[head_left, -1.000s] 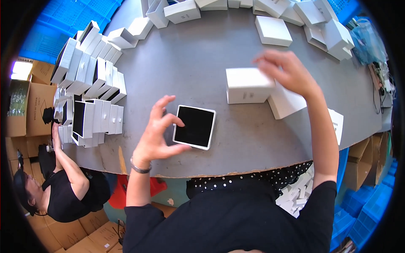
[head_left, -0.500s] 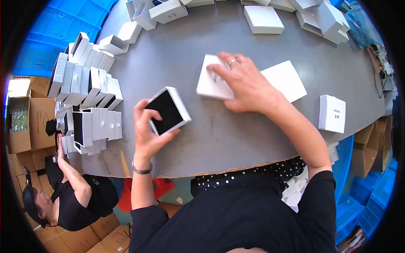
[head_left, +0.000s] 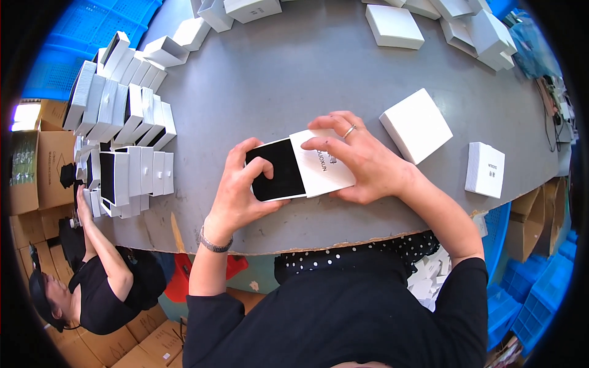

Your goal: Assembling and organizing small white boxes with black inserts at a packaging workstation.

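My left hand (head_left: 241,178) grips a white box drawer with a black lining (head_left: 279,170), its thumb below and a bent finger pressed on the lining. In my right hand (head_left: 362,161) is a white printed box sleeve (head_left: 324,164), held between thumb and fingers. The drawer's right end meets the sleeve's left opening, and the two line up; whether the drawer's end is inside the sleeve, I cannot tell. Right of my right hand lies a plain white box (head_left: 417,126). Farther right, near the table edge, stands a small printed white box (head_left: 485,170).
Stacked white drawers with black linings (head_left: 126,116) fill the left of the grey table (head_left: 245,92). White sleeves (head_left: 475,34) and a closed box (head_left: 394,26) lie at the far side. A co-worker (head_left: 104,276) reaches in at left. Blue crates (head_left: 537,294) stand at right.
The drawer in my left hand has moved right and turned level. My right hand has brought the sleeve nearer to me, against the drawer.
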The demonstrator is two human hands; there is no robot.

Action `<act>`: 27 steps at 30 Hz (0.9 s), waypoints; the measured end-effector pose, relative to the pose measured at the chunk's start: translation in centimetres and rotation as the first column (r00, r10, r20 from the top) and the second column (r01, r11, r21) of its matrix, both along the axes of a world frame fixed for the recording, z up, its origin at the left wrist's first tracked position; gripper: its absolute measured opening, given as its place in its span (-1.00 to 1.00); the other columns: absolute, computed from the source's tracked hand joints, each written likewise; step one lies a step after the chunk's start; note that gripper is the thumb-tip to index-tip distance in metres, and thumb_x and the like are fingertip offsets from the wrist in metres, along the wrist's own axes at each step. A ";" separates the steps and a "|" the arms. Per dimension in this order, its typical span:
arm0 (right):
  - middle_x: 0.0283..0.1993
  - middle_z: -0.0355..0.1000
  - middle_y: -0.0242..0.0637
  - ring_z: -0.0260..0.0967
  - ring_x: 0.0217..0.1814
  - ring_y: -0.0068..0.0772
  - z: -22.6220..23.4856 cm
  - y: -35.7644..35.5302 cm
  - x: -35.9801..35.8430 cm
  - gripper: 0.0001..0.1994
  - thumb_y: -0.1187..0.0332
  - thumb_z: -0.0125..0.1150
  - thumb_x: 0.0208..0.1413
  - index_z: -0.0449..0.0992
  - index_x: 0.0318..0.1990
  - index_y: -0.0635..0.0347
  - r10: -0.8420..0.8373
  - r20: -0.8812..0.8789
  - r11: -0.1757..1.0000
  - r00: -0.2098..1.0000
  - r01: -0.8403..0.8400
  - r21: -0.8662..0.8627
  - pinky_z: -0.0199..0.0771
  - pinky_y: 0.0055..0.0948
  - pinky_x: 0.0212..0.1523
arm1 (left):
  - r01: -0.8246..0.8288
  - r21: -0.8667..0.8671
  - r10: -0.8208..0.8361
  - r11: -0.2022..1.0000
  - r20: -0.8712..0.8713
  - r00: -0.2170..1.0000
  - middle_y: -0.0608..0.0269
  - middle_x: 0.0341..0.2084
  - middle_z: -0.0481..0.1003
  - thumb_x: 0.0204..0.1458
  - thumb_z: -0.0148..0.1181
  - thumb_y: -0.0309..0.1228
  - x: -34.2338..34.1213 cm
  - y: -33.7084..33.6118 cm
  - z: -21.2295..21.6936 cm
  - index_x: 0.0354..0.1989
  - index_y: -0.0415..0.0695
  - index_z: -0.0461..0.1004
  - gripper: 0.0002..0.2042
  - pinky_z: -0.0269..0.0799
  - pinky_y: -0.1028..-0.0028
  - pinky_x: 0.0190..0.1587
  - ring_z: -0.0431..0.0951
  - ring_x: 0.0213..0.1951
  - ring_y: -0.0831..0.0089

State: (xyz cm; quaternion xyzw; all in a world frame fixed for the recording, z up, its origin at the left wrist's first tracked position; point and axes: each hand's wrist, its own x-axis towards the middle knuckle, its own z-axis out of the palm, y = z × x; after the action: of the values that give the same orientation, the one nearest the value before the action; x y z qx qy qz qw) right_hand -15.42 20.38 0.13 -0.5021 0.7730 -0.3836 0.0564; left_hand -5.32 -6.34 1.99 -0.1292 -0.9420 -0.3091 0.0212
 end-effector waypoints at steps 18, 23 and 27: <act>0.34 0.19 -0.02 0.07 0.41 0.22 3.6 0.4 5.4 -0.12 0.33 0.52 -0.38 0.39 0.30 -0.09 0.100 -0.056 0.959 0.993 -0.081 0.273 0.09 0.17 0.40 | -0.183 0.417 0.259 0.890 -0.133 0.957 -0.11 0.47 0.02 0.05 0.30 -0.21 1.2 4.5 -1.0 0.43 -0.13 0.24 -0.26 0.06 0.05 0.43 0.02 0.48 0.05; 0.29 0.25 -0.04 0.14 0.38 0.18 6.1 13.5 12.5 -0.16 0.37 0.42 -0.55 0.52 0.18 -0.09 -0.304 -0.108 0.810 0.947 0.316 0.493 0.07 0.16 0.42 | -0.842 -0.279 0.484 0.463 -0.716 0.503 -0.10 0.32 0.20 -0.10 0.47 -0.15 2.6 -7.6 4.0 0.32 -0.05 0.33 -0.24 -0.07 -0.20 0.40 0.04 0.41 -0.14; 0.34 0.26 0.06 0.08 0.47 0.25 8.6 20.2 14.7 -0.26 0.33 0.45 -0.36 0.46 0.17 0.22 -0.610 -0.499 0.376 0.616 0.779 0.502 0.08 0.12 0.44 | -0.801 -0.378 0.451 0.465 -0.677 0.581 0.07 0.06 0.48 0.01 0.43 -0.26 5.3 -15.2 6.7 0.19 -0.06 0.41 -0.45 0.25 0.04 0.22 0.43 0.13 0.05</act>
State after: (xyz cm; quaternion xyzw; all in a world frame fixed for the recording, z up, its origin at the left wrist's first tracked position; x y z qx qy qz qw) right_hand -0.68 40.58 8.70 -0.1094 0.9938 0.0014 -0.0220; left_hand -0.04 -21.52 8.73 0.1697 -0.9224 0.1158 0.3271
